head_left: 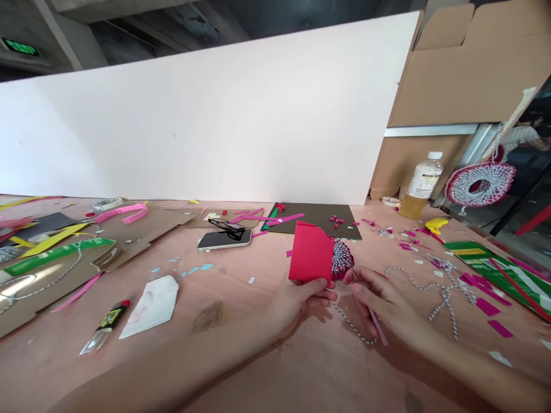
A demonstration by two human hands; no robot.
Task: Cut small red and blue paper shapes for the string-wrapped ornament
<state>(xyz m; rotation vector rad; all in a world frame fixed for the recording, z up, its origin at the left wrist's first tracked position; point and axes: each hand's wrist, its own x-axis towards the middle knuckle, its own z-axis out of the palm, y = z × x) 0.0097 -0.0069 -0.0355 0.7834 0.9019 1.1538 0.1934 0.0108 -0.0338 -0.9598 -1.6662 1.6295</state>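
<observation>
The left hand (302,302) is gripping a folded red card (310,253) low over the counter (241,367), fingers curled under its bottom edge and thumb lying across the front. A round bundle of black, white and red twine (343,260) is poking out of the card's right edge, just beside the fingertips, so the pair is running roughly left to right across the counter, with the card's clipped corner pointing up and away. The right hand (382,301) is coming in from the right, bent at the wrist, and looks to be pinching a thin pink strip (377,323) between thumb and forefinger, though the fingers are partly hiding the grip. The strip is slanting from the twine bundle down toward the person. A loose black-and-white cord (353,325) is trailing below the hands, and another length of it (443,295) is lying to the right among pink paper scraps (488,307). Farther off, a phone (224,240) is lying under black glasses (226,226), a glue tube (105,326) and white paper (150,307) are sitting left of the hands, and a bottle of yellow liquid (420,186) is standing near a finished twine ring (480,183) on the right.
</observation>
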